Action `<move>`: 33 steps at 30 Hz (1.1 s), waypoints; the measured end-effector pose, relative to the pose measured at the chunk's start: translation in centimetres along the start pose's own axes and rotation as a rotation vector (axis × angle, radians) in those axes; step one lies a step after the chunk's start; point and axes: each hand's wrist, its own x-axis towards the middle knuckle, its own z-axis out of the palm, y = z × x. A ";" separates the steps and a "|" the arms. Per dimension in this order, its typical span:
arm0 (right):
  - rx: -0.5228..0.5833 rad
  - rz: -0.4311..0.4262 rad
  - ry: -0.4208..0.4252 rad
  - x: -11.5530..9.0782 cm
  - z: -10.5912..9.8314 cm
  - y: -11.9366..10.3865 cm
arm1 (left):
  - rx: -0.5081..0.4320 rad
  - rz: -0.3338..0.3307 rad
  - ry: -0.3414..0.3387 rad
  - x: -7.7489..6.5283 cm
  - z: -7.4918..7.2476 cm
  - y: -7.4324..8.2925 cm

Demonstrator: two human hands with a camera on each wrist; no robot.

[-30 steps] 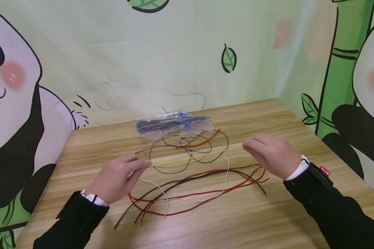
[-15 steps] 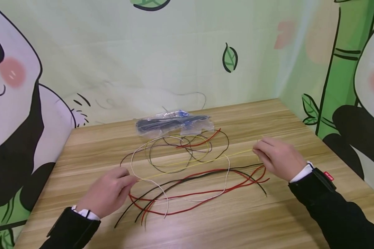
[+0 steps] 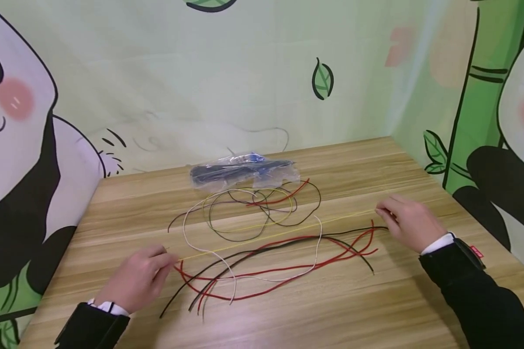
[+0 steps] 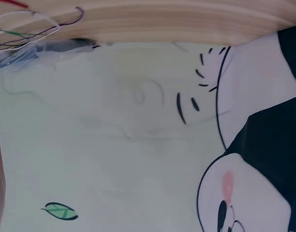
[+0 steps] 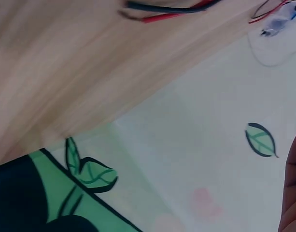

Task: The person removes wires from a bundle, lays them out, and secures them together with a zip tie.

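A thin yellow wire [image 3: 277,235] stretches nearly straight between the hands, just above the table. At the left, my left hand [image 3: 135,278] pinches one end between thumb and fingers. My right hand [image 3: 412,223] pinches the other end at the right, over the tips of black and red wires. Beneath the yellow wire lie long red wires [image 3: 253,297], black wires [image 3: 279,245] and a curving white wire [image 3: 184,230]. Each wrist view catches only a sliver of its hand at the frame edge; the fingertips are hidden there.
Behind the long wires lies a loose tangle of looped wires [image 3: 320,201] in black, yellow, purple and red. A clear plastic bag [image 3: 244,172] with dark and blue contents rests at the back. A panda-print curtain [image 3: 253,82] hangs behind the wooden table [image 3: 332,310].
My hands have moved apart, the left toward the lower left and the right to the right, drawing the yellow wire out longer. The white wire's left part has come into view.
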 end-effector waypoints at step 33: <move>0.025 0.181 -0.403 -3.3 1.7 0.2 | 0.018 -0.213 -0.149 -3.5 2.8 -1.4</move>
